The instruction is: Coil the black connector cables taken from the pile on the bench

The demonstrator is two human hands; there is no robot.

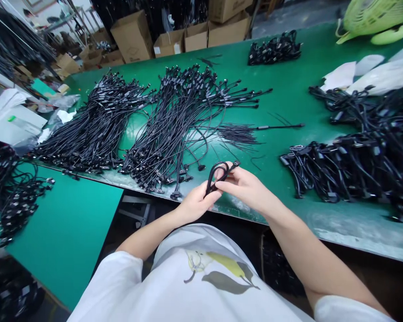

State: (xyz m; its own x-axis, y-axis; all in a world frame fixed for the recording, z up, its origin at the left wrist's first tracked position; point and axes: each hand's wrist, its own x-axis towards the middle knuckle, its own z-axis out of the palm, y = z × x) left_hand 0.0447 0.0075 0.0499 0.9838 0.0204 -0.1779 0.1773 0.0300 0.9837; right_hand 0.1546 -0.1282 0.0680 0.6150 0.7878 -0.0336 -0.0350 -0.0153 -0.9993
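A black cable (211, 175), bent into a loop, is held between both hands over the near edge of the green table (275, 107). My left hand (199, 201) closes on the lower left part of the loop. My right hand (240, 183) pinches the cable from the right, and a connector end sticks out above its fingers. Just beyond my hands lie a pile of loose straight cables (177, 120) and a small bundle of thin black ties (238, 134). Folded cables (339, 165) lie in a row to the right.
Another pile of straight cables (94, 120) lies left on the table. A folded bunch (275, 48) sits at the far side, near a light green basket (376, 18) and white bags (386, 76). More cables (20, 201) rest on a lower green surface. Cardboard boxes (132, 38) stand behind.
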